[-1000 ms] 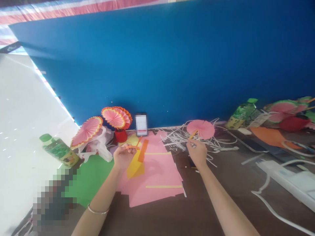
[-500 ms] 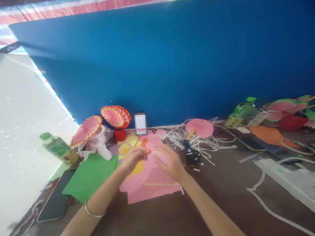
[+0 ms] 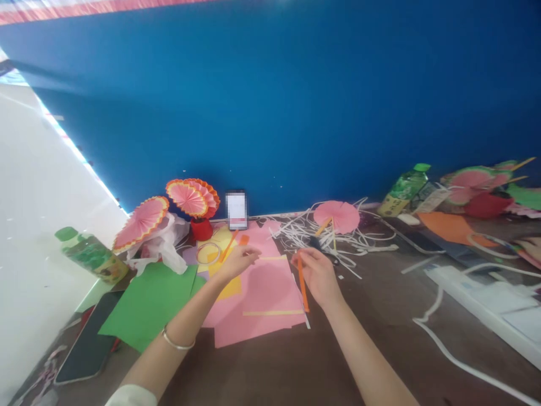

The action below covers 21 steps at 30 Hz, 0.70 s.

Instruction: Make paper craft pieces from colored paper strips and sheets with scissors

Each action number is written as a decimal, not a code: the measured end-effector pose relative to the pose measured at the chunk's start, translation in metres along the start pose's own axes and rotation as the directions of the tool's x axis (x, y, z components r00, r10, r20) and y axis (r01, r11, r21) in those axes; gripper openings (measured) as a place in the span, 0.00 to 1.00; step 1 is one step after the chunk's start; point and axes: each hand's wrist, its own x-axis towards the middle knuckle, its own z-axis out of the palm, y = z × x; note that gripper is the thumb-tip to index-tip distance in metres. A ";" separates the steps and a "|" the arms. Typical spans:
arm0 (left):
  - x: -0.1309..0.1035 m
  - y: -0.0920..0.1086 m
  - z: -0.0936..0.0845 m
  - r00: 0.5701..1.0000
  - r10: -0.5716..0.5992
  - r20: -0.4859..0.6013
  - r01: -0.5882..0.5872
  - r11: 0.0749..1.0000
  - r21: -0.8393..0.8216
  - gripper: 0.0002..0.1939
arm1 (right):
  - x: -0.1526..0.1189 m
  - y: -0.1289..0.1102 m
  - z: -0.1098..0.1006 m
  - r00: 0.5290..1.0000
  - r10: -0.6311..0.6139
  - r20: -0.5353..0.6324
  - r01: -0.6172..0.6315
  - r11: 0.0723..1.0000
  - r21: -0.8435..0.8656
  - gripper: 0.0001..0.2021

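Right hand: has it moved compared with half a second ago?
Yes, to the right. Judged against the pink paper, the right hand was over its right part; now it is mostly past the right edge.

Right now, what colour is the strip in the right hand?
The strip is orange, clearest in the head view.

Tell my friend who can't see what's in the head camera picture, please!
A person's right hand pinches an orange paper strip beside layered pink paper sheets, while the left hand is over them. Farther back are pleated paper fans, tangled white strips and a blue partition.
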 end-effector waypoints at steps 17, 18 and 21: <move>0.074 -0.016 0.060 0.960 0.180 0.213 -0.268 0.801 0.535 0.13 | 0.003 0.028 -0.026 0.986 0.148 0.075 -0.166 0.876 0.452 0.07; 0.074 -0.017 0.062 0.958 0.181 0.222 -0.275 0.800 0.534 0.13 | 0.002 0.028 -0.026 0.985 0.157 0.077 -0.175 0.864 0.472 0.07; 0.075 -0.019 0.064 0.952 0.186 0.243 -0.284 0.832 0.476 0.12 | 0.001 0.028 -0.026 0.975 0.205 0.089 -0.221 0.814 0.537 0.07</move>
